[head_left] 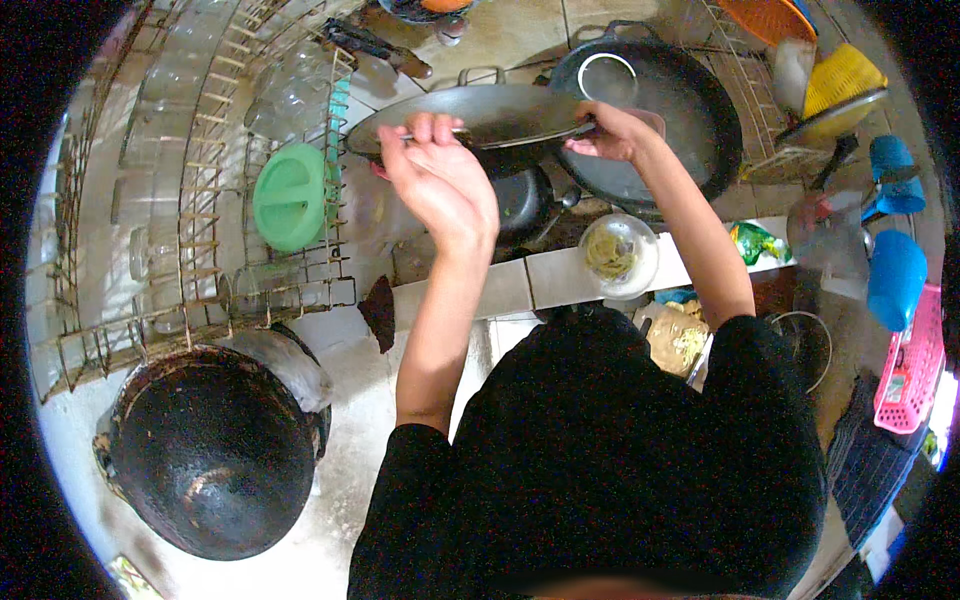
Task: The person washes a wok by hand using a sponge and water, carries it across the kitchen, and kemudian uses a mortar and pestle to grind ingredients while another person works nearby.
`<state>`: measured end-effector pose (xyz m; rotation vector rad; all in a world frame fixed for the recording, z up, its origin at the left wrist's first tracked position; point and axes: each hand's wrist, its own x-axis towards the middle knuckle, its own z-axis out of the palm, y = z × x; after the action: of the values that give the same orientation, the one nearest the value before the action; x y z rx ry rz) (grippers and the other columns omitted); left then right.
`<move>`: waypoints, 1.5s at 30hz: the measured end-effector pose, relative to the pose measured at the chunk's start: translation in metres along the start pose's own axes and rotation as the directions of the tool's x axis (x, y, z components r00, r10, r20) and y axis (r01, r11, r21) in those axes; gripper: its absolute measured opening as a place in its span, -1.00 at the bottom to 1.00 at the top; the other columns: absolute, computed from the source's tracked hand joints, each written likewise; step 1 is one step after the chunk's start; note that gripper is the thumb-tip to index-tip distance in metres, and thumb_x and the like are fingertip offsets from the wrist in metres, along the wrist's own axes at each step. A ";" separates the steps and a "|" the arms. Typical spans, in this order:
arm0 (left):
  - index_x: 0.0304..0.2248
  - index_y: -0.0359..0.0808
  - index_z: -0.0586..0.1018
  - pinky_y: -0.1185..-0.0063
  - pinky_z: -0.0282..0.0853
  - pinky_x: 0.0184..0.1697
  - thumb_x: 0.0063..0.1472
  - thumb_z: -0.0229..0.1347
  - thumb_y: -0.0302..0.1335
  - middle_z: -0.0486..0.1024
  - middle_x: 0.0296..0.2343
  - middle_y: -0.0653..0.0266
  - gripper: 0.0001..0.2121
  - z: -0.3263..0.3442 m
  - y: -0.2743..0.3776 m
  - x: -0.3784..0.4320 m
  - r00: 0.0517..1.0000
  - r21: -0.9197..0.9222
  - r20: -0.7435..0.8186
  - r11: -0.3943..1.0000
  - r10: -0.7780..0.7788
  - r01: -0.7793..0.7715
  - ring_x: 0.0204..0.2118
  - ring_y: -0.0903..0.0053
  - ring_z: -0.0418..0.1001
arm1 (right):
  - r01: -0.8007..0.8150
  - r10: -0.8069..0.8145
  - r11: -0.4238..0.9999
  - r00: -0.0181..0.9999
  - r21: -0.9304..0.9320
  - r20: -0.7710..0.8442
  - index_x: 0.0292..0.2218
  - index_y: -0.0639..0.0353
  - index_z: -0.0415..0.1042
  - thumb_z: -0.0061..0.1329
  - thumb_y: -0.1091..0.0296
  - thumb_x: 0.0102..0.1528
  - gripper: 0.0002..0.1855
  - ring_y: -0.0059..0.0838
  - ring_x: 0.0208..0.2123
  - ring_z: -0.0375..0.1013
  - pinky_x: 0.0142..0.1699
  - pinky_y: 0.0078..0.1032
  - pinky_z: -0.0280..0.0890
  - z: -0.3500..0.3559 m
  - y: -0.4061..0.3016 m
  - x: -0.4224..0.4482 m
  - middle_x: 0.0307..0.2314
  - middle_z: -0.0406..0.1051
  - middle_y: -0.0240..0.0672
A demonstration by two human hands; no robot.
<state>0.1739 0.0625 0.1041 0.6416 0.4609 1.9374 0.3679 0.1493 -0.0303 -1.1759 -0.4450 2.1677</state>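
A wide, shallow metal wok (517, 112) with a loop handle on its far side is tilted above the counter. My left hand (446, 176), palm up, has its fingers curled over the near rim. At the right end, my right hand (615, 133) pinches the rim between thumb and fingers. Partly hidden below the wok is a small dark pot (521, 201), with a metal spoon (566, 202) beside it. To the right lies a larger dark pan (694, 127), holding a white-rimmed round container (607, 79). A clear jar (619, 255) with pale green pieces stands near the counter edge.
A wire dish rack (202, 225) with glass jars and a green plastic lid (289, 197) fills the left. A blackened wok (214, 454) sits low at left. Blue cups (896, 281), a pink basket (911, 367) and a yellow basket (844, 79) line the right. Below the counter is a cutting board (667, 341).
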 end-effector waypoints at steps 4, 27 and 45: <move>-0.48 -0.19 0.22 0.55 0.04 -0.25 0.23 -0.20 -0.27 0.13 -0.57 0.38 -0.79 0.001 0.003 -0.036 0.998 0.042 -0.068 0.999 0.013 -0.010 -0.46 0.57 0.09 | 0.156 -0.156 0.979 0.988 -0.134 0.008 -0.24 0.32 0.24 -0.29 0.32 0.04 -0.71 -0.32 -0.49 0.43 -0.37 -0.46 0.44 -0.004 -0.014 -0.023 -0.41 0.37 -0.12; -0.46 -0.21 0.23 0.46 0.04 -0.05 0.23 -0.20 -0.28 0.09 -0.58 0.41 -0.80 -0.020 0.081 -0.138 0.890 -0.149 -0.048 0.884 -0.454 0.443 -0.49 0.60 0.10 | 0.366 -0.512 0.844 0.767 -0.391 -0.387 -0.32 0.21 0.23 -0.24 0.25 0.06 -0.78 -0.49 -0.36 0.31 -0.33 -0.49 0.30 -0.004 0.051 -0.184 -0.41 0.25 -0.37; -0.36 -0.30 0.31 0.45 0.14 -0.06 0.20 -0.21 -0.40 0.28 -0.38 0.27 -0.85 -0.129 0.262 -0.280 0.807 0.369 0.043 0.760 -0.589 0.535 -0.29 0.50 0.25 | 0.600 -0.726 0.583 0.082 -0.548 -0.683 -0.09 0.17 0.25 -0.18 0.24 -0.02 -0.56 -0.69 -0.44 0.21 -0.37 -0.73 0.11 0.153 0.376 -0.372 -0.41 0.30 -0.44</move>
<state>0.0105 -0.3074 0.0872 0.7634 0.8015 1.2245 0.2551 -0.3783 0.0777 -1.5496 -0.4953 0.5103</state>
